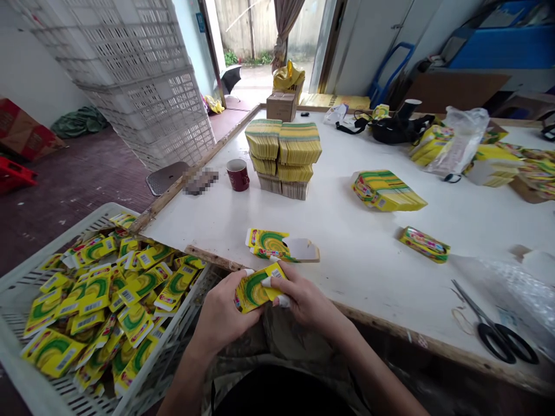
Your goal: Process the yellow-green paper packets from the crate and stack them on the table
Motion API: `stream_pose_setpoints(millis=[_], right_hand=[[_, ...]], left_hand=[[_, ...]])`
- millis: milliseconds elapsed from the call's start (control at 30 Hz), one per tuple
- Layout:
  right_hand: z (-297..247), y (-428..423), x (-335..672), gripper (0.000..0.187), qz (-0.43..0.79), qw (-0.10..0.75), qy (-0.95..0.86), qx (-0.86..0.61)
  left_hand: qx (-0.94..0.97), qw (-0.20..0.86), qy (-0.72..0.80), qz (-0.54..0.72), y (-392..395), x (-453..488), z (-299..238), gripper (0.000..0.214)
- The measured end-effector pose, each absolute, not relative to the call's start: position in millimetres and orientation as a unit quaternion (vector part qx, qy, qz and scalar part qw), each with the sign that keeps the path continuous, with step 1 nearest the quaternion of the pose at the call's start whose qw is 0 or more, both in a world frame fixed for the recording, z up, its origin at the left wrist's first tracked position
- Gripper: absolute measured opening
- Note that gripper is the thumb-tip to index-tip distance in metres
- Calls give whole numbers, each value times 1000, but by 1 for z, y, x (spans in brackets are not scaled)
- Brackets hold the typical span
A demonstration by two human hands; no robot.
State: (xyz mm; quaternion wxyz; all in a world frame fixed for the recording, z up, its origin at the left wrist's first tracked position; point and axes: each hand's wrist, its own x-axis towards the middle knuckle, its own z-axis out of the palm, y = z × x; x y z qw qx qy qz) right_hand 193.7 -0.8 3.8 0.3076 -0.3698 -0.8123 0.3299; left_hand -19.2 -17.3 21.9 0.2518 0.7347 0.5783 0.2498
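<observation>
A small yellow and green printed carton (252, 292) is held between my two hands, over the table's front edge. My left hand (223, 315) wraps round its left side. At its right end are the fingers of my right hand (303, 297), closed on the carton. White coverings show on several of my fingertips. Just beyond my hands lie flat cartons (266, 241) of the same print, one showing its pale inner side. To my left, a white plastic crate (15, 358) holds many such cartons, loosely heaped.
On the white table (347, 248) stand stacked carton blanks (284, 156), a dark red mug (238, 175) and a cardboard box (281, 106). A carton bundle (388, 190), a single carton (425, 244) and black-handled scissors (498, 332) lie rightward. Tall white crates (130, 75) rise at left.
</observation>
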Motion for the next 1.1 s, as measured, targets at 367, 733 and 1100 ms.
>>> stream_pose_setpoints(millis=[367, 733, 1100], right_hand=[[-4, -17, 167, 77, 390, 360, -736, -421], [-11, 52, 186, 43, 132, 223, -726, -637], [-14, 45, 179, 48, 228, 367, -667, -607]], left_hand=[[727, 228, 583, 281, -23, -15, 18, 52], [93, 475, 455, 748, 0, -54, 9, 69], [225, 572, 436, 657, -9, 2, -9, 55]])
